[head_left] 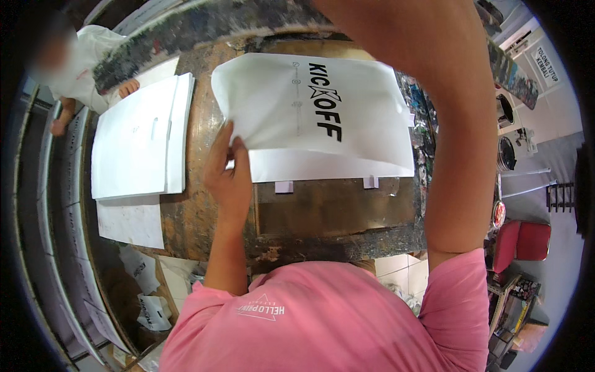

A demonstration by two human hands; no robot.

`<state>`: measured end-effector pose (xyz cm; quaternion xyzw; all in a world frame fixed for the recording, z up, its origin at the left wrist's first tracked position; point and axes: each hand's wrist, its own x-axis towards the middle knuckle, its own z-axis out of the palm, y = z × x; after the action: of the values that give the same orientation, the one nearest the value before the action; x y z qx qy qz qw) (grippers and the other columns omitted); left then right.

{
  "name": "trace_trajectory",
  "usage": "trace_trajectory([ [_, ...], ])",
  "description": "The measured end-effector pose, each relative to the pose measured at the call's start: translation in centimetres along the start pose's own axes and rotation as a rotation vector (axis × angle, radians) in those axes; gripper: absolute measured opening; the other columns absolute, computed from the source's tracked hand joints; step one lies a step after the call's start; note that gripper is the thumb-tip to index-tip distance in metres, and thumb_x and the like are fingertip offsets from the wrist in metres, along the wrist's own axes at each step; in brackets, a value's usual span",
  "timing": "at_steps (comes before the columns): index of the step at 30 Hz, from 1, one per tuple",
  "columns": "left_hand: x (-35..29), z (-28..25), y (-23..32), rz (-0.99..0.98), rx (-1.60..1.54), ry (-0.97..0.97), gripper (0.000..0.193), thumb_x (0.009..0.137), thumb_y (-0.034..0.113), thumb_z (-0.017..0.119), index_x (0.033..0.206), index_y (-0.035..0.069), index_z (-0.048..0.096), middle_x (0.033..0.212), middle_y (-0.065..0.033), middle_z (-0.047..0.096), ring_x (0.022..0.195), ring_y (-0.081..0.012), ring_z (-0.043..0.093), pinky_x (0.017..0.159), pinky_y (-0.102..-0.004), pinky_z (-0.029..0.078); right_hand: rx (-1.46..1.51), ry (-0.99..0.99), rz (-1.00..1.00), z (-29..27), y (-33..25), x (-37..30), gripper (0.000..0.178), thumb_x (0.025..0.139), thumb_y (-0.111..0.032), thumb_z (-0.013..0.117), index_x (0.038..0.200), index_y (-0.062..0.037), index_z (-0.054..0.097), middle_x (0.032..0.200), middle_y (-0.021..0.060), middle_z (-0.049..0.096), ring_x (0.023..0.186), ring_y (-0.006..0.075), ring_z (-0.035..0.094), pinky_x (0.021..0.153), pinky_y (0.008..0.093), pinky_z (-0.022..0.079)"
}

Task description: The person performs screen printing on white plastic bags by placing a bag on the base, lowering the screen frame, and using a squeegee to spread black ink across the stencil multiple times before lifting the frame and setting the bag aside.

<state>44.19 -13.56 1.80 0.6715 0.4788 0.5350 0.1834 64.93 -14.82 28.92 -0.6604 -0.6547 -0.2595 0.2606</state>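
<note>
A white sheet-like bag [266,111] with bold black lettering and faint small marks lies on the worn, paint-stained table [207,223]. Its left side is lifted and curls up where my left hand [230,164] pinches the near left edge. Beneath it lies another white layer [322,167], flat, with two small pale tabs [284,186] along its near side. My right forearm [462,155] reaches up and across the far right of the table; the right hand itself is out of the picture.
To the left is a stack of white bags [127,158], the top one with a handle slot. Another person's hand [128,88] rests at its far edge. A paint-smeared beam [204,31] crosses the far side. Long racks [80,248] stand left, a red chair [533,240] right.
</note>
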Motion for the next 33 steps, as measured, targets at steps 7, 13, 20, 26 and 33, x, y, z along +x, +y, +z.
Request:
trace_trajectory([
  [7,2.6,-11.2,-7.6,-0.371,-0.104,0.072,0.056,0.101,0.004,0.066,0.156,0.002,0.058,0.087,-0.0029,0.072,0.071,-0.0044,0.055,0.067,-0.0231,0.049,-0.021,-0.438,0.554,-2.3,-4.7,3.8,0.060,0.105,-0.053,0.050,0.075,-0.0069,0.072,0.065,0.0069,0.066,0.060,0.0163,0.061,0.055,0.0374,0.049],
  [13,7.9,-23.2,-15.9,-0.310,0.121,0.044,0.070,0.088,-0.003,0.064,0.157,-0.003,0.052,0.117,-0.0124,0.075,0.075,-0.0086,0.061,0.070,-0.0247,0.051,0.045,-0.047,-0.031,3.4,5.6,-0.4,0.069,0.106,-0.065,0.054,0.139,-0.0068,0.072,0.114,0.0243,0.077,0.101,0.0328,0.077,0.092,0.0417,0.057],
  [20,15.3,-32.2,-24.3,-0.246,0.651,0.028,0.077,0.085,0.005,0.073,0.160,0.014,0.055,0.136,-0.0298,0.068,0.104,-0.0298,0.073,0.090,-0.0375,0.058,0.070,-0.092,-0.030,2.9,4.7,-1.7,0.063,0.106,-0.064,0.055,0.118,-0.0044,0.074,0.097,0.0226,0.075,0.086,0.0342,0.075,0.079,0.0437,0.056],
  [26,10.5,-19.6,-9.1,-0.292,0.097,-0.252,0.064,0.096,0.024,0.083,0.151,0.001,0.059,0.137,-0.0183,0.073,0.125,-0.0269,0.069,0.106,-0.0346,0.052,0.101,0.021,0.005,1.7,1.4,-3.3,0.061,0.104,-0.061,0.058,0.133,-0.0085,0.068,0.092,0.0266,0.074,0.086,0.0430,0.072,0.079,0.0493,0.054],
  [33,-5.9,-11.2,6.3,-0.788,-1.862,-0.359,0.107,0.103,0.072,0.055,0.164,-0.008,0.020,0.162,-0.0316,0.039,0.152,-0.0456,0.042,0.125,-0.0541,0.040,0.102,-0.284,-0.130,3.6,-0.7,-17.1,0.062,0.093,-0.048,0.075,0.133,-0.0017,0.068,0.102,0.0161,0.068,0.098,0.0367,0.062,0.091,0.0491,0.045],
])
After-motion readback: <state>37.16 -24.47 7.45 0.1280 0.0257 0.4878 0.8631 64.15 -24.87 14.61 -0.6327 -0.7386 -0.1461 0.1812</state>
